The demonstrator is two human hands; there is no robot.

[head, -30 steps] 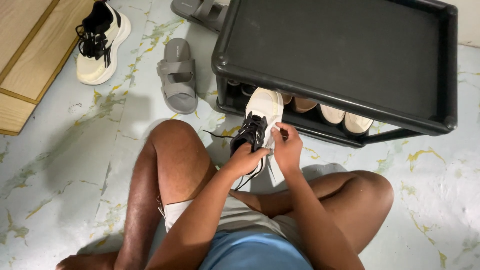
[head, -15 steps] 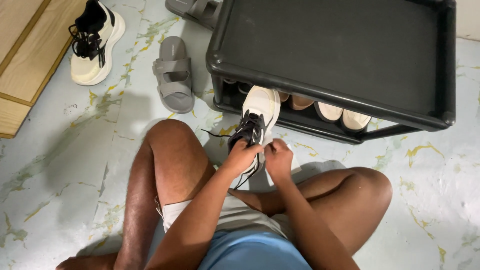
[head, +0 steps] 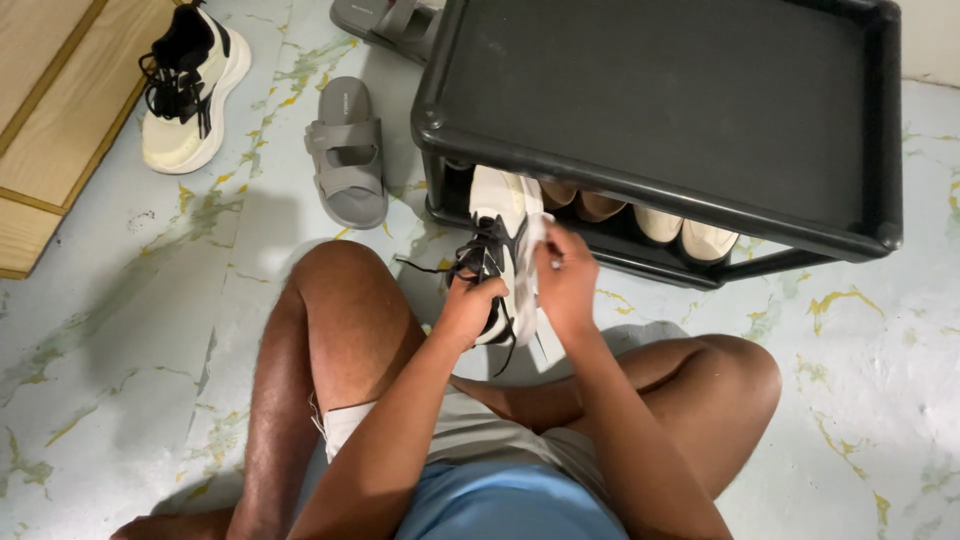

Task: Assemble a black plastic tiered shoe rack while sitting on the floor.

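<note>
The left hand [head: 468, 308] is gripping a light, soft-looking cream sneaker [head: 497, 215] at its black laces, while the right hand [head: 566, 278], fingers curled, is pinching a white cloth [head: 532, 235] against its side.

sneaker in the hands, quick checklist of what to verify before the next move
1. Left hand grips the cream sneaker at its black laces: ok.
2. Right hand presses a white cloth against the sneaker's side: ok.
3. Sneaker toe is clear of the black shoe rack: not ok, it sits right at the rack's front edge.
4. Loose lace end hangs free: ok.
5. Sole condition: cannot tell, it is hidden.
6. Matching sneaker lies apart on the floor: ok.
</note>
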